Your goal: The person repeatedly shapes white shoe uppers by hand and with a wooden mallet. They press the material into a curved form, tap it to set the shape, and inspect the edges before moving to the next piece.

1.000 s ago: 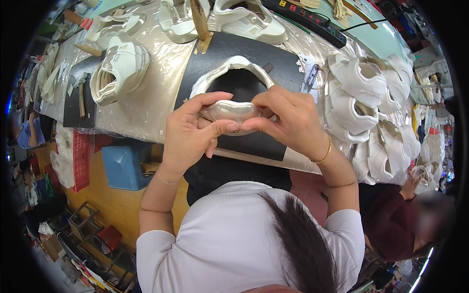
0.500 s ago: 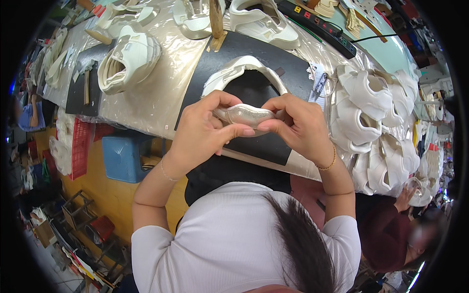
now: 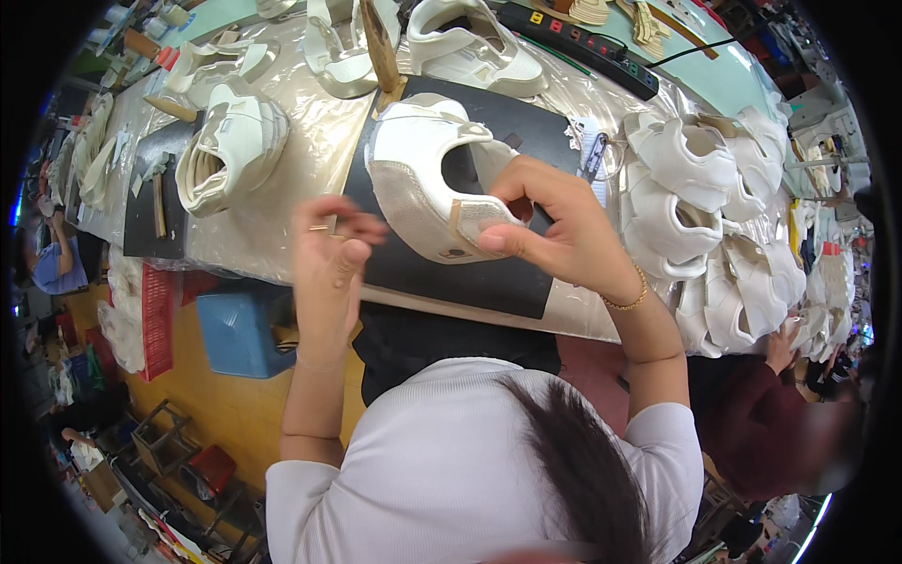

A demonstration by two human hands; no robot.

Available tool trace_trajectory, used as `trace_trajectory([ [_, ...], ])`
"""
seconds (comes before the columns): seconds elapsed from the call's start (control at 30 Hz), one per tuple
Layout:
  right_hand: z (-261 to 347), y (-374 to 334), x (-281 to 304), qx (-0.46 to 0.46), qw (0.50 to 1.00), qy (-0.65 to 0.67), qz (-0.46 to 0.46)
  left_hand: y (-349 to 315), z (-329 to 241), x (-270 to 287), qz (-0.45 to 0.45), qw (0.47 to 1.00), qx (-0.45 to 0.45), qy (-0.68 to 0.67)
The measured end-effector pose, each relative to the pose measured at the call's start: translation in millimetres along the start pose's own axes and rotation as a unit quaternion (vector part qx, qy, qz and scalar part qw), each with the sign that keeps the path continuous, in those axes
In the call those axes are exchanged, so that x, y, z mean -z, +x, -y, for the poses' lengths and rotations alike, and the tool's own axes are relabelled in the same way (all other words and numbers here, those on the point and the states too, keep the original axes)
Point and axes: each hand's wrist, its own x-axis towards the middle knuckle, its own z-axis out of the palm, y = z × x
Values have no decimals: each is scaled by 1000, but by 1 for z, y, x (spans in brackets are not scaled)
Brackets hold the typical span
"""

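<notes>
A white and silver-grey shoe upper [image 3: 413, 202] is held tilted over the black mat, its foot opening facing right. My right hand [image 3: 568, 226] pinches the grey edge of the upper, thumb outside and fingers curled into the opening. Left of the upper, my left hand [image 3: 334, 263] is raised and apart from it. Its fingers are half bent, slightly blurred and hold nothing. The black mat [image 3: 451, 293] lies under the upper at the table's near edge. A wooden stick [image 3: 381, 47] stands upright just behind the mat.
Stacked white uppers [image 3: 672, 226] fill the table's right side. Another upper [image 3: 230, 155] and a hammer [image 3: 160, 197] on a dark mat are at left. A power strip [image 3: 583, 47] lies behind. A blue stool [image 3: 240, 324] stands below the table. A co-worker's sleeve [image 3: 761, 414] is at right.
Both hands were pinching a silvery edge of the upper close to me. Now my left hand has let go and moved left, and the upper is turned with its side showing in my right hand.
</notes>
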Motion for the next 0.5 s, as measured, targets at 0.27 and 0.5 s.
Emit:
trace_trajectory([
  [0.27,-6,-8,-7,-9,998,-12,54,7,12,-17,79,974,182,-111],
  [0.5,-17,-9,-37,68,987,91,-116,0,24,-34,43,980,114,-156],
])
